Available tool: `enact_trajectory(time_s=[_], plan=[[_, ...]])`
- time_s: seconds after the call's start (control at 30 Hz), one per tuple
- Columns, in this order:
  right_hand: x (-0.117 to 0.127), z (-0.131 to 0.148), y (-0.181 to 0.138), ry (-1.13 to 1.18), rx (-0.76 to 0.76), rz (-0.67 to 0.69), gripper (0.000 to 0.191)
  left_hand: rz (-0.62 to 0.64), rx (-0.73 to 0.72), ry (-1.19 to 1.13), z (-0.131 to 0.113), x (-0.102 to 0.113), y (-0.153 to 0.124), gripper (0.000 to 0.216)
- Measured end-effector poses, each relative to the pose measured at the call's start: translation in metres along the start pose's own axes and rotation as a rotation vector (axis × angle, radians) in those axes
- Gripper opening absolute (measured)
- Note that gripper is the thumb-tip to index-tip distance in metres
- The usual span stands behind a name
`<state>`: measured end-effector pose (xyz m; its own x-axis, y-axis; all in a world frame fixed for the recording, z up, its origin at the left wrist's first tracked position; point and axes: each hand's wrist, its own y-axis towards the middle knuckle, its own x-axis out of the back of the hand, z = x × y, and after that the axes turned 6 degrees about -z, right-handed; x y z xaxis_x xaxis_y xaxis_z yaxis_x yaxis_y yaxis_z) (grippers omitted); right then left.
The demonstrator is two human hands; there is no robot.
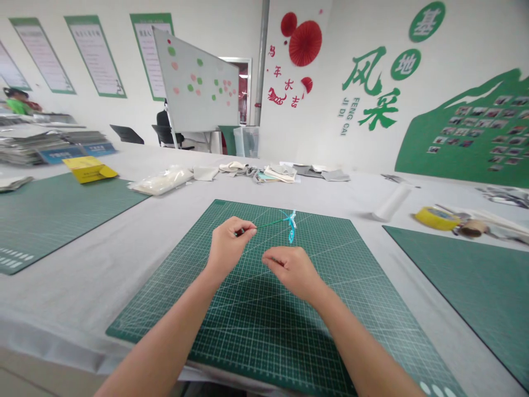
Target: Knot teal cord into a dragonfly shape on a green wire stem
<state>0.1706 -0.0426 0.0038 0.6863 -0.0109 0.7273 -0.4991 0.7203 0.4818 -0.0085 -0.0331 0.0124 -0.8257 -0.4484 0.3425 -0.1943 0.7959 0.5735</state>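
Between the thumb and fingers of my left hand (230, 245) is a thin green stem (271, 224), held almost level and pointing right. A small blue-and-white piece (291, 227), like a flower or petals, hangs at its far end. My right hand (295, 271) is closed in a pinch below and in front of that piece, apart from it. What sits in the right fingertips, if anything, is too small to make out. Both hands are above a green gridded cutting mat (330, 253).
Further green mats lie left (61, 220) and right (467, 275). Along the table's back are a yellow box (88, 169), a clear plastic bag (163, 181) and fabric scraps (281, 172). Yellow tape (437, 218) and a white roll (392, 203) lie right; stacked papers (28, 146) stand left.
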Motion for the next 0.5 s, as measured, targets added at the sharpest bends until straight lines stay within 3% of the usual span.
enact_trajectory(time_s=[0.3,0.5], plan=[[0.006,0.010,-0.004,0.049,0.055,-0.042,0.022,-0.013,-0.202,0.274,-0.001,-0.003,-0.008,0.015],[0.012,0.012,-0.003,0.033,0.049,-0.136,0.025,0.055,-0.400,0.402,-0.002,-0.004,-0.010,0.021]])
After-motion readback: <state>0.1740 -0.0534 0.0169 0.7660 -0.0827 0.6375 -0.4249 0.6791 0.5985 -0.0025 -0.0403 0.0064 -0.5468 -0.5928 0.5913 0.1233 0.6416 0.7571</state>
